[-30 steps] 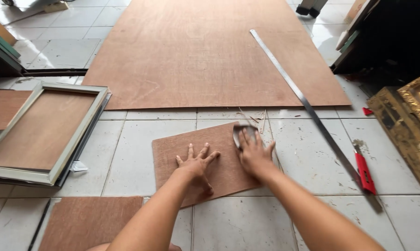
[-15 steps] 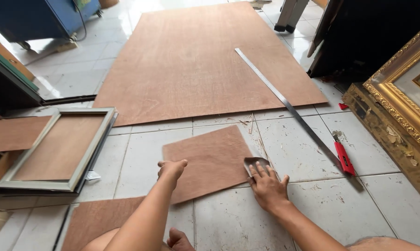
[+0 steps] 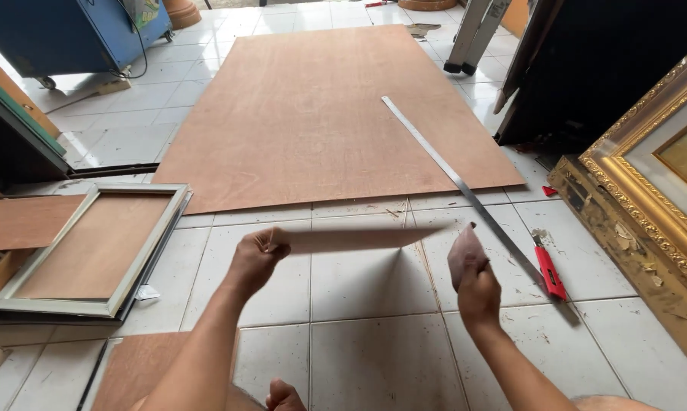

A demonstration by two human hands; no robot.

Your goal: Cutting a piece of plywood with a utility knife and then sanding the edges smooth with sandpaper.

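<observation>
My left hand (image 3: 254, 259) grips the left edge of a small brown plywood panel (image 3: 351, 239) and holds it up off the tiled floor, nearly edge-on to the camera. My right hand (image 3: 473, 280) is raised to the right of the panel and pinches a folded piece of brown sandpaper (image 3: 465, 248), close to the panel's right tip but apart from it.
A large plywood sheet (image 3: 321, 114) lies on the floor ahead with a long metal ruler (image 3: 458, 183) across it. A red utility knife (image 3: 547, 270) lies right. A grey frame (image 3: 92, 243) sits left, a gold ornate frame (image 3: 648, 175) right, another plywood piece (image 3: 138, 365) near my knee.
My left hand lifted the small panel off the floor and tilted it up. My right hand rose from the floor with the sandpaper.
</observation>
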